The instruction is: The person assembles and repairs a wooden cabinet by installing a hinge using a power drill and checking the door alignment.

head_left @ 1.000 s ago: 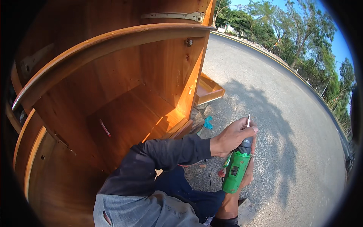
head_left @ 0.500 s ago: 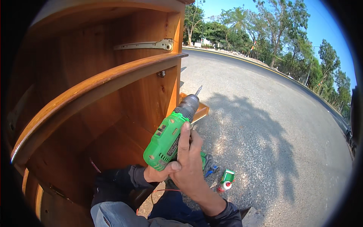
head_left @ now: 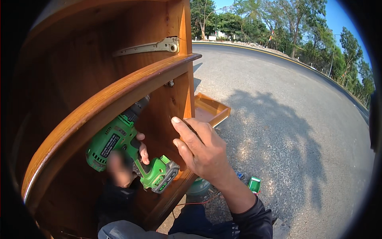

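Observation:
My left hand (head_left: 131, 163) grips a green and black cordless drill (head_left: 109, 139) inside the wooden cabinet (head_left: 184, 103). The drill's chuck points up toward the upper right, and its tip is hidden under the curved front rail (head_left: 79, 119); the battery sits low at the right. My right hand (head_left: 203, 149) is raised before the cabinet's right inner side, to the right of the drill, with its fingers slightly bent and apart and nothing visible in them. Higher on that side are a small metal fitting (head_left: 170, 83) and, above the rail, a cream drawer runner (head_left: 147, 47).
A loose wooden drawer (head_left: 217, 113) lies on the grey pavement (head_left: 278, 119) beside the cabinet. By my legs are a small green container (head_left: 254, 184), a bluish-green item (head_left: 197, 187) and a red cord (head_left: 199, 202). A road (head_left: 254, 49) lined with trees runs behind.
The drill, earlier held in both hands outside, has moved left into the cabinet in my left hand alone. My right hand has let go of it.

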Demonstrator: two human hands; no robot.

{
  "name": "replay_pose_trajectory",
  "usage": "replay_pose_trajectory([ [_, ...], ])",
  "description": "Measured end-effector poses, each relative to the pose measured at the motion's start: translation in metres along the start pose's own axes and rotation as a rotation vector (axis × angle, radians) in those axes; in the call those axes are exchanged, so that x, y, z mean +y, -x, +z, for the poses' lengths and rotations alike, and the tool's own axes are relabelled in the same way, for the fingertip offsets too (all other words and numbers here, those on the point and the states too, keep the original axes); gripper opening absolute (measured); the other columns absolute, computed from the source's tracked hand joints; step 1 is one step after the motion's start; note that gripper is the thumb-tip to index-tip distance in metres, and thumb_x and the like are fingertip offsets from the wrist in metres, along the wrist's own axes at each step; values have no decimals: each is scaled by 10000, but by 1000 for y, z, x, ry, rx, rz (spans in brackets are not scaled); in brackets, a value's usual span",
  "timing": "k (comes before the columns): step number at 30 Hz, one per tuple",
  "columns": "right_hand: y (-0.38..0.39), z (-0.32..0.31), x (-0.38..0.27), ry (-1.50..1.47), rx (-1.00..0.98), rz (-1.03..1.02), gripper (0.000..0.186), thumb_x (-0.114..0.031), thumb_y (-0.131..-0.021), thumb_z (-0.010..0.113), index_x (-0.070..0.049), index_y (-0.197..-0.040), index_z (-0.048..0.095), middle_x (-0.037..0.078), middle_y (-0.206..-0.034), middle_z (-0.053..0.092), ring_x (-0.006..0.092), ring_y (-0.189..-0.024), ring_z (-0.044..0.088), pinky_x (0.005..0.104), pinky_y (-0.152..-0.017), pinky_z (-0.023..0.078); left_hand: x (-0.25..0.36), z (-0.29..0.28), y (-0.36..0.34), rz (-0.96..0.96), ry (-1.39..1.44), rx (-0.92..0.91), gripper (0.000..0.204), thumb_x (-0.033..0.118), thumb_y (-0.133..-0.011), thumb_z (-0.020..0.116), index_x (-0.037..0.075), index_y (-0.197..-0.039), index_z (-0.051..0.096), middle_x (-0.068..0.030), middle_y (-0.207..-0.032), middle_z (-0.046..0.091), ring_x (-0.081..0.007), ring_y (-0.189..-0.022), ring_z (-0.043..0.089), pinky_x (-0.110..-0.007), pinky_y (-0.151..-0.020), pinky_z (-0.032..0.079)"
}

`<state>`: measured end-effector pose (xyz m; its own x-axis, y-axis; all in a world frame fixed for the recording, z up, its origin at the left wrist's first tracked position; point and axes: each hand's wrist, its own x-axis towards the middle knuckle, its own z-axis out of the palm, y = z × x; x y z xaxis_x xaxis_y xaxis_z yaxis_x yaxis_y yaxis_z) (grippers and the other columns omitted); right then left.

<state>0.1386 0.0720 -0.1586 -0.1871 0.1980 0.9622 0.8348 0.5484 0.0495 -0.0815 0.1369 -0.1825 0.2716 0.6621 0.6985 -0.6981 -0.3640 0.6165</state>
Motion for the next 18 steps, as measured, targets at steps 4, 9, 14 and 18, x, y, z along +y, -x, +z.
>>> replay_pose_trajectory([
  [4, -21, 45, 2, -195, 19, -50, 598, -92, -794, 785, -30, -1354, 584, 154, -1075, 644, 291, -867, 672, 384, -746, 576, 20, -9, -3, 78, -310, 37, 725, 517, -912, 649, -61, -1314, 481, -235, -1149, 613, -205, -634, 597, -285, -520, 514],
  [9, -38, 86, 23, -62, 25, -99, 667, -192, -815, 762, -146, -1440, 531, 104, -1091, 643, 281, -940, 637, 458, -972, 457, 26, -9, -13, -16, -284, 124, 765, 493, -866, 704, -113, -1288, 507, -258, -1115, 644, -208, -692, 630, -289, -570, 522],
  [14, -46, 94, 26, -100, 56, -68, 613, -254, -850, 736, -126, -1416, 539, 131, -1086, 675, 304, -986, 651, 455, -1010, 450, 29, -14, -24, 25, -279, 57, 755, 470, -868, 701, -119, -1294, 497, -268, -1123, 633, -211, -693, 628, -294, -598, 519],
  [18, -46, 94, 28, -78, 63, -51, 614, -242, -834, 758, -90, -1391, 553, 149, -1122, 681, 329, -1001, 653, 458, -991, 470, 30, -14, -29, 7, -285, 46, 775, 507, -876, 695, -97, -1316, 492, -281, -1125, 632, -215, -657, 610, -296, -559, 514],
])
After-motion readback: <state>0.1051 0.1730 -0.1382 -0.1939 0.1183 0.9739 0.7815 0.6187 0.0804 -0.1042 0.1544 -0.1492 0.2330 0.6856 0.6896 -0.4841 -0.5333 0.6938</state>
